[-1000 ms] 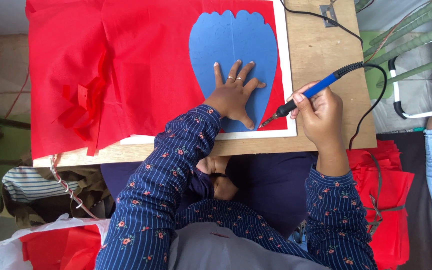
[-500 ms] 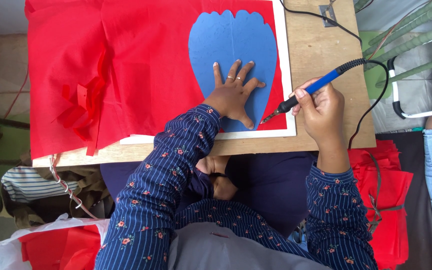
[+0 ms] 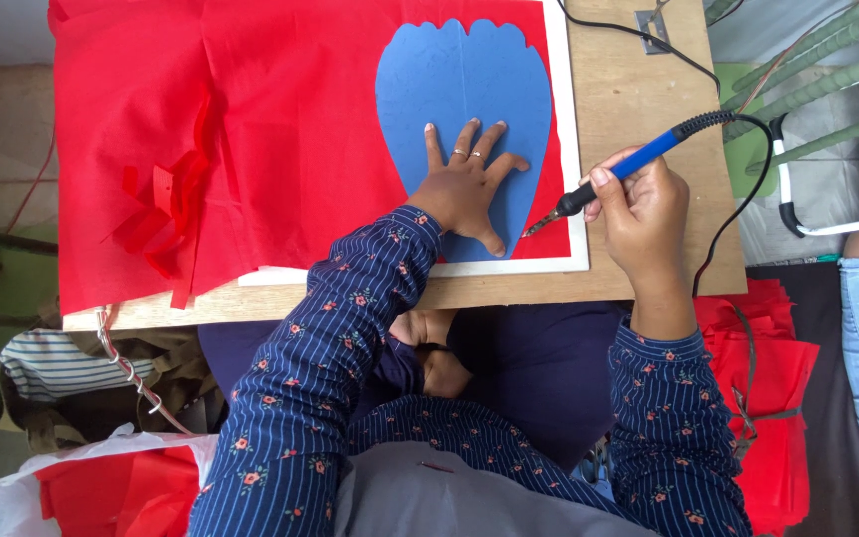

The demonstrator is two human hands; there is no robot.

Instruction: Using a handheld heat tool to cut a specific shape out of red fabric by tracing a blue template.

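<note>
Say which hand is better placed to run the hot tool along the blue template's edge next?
Right. The right hand already grips the blue-handled tool, tip at the blue template lower right edge. The left hand lies flat, pinning it on the red fabric.

- Bright, even daylight; colours vivid.
- Shadows soft and faint.
- No strong glare.
- Focus sharp throughout; slight wide-angle bending toward the edges.

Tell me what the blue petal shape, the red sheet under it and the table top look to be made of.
The blue petal template looks like stiff matte card or thin plastic: it lies flat with clean scalloped edges. The red sheet seems thin fabric, since it creases and folds. The table top looks like bare wood, pale with visible grain.
</note>
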